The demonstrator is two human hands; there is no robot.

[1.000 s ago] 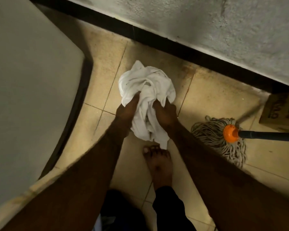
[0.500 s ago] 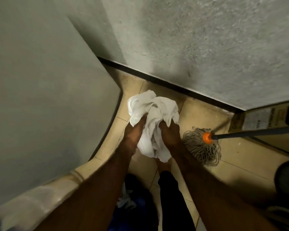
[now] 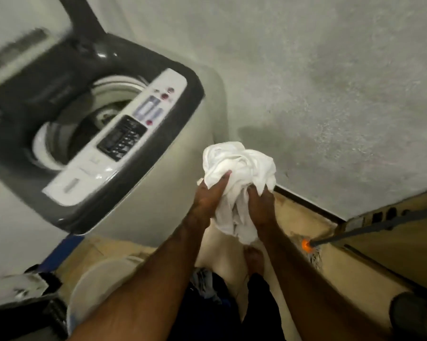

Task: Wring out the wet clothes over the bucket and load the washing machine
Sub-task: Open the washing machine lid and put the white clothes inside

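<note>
Raised, left hand (image 3: pixel 207 198) and right hand (image 3: pixel 261 207) grip white cloth (image 3: pixel 239 166); control panel (image 3: pixel 119 134) unreadable.

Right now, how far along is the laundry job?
Done: the top-loading grey washing machine stands open, its drum exposed. In hand: left grip and right grip hold a bunched white cloth beside the machine, not over the drum. Left: dropping it in.
</note>
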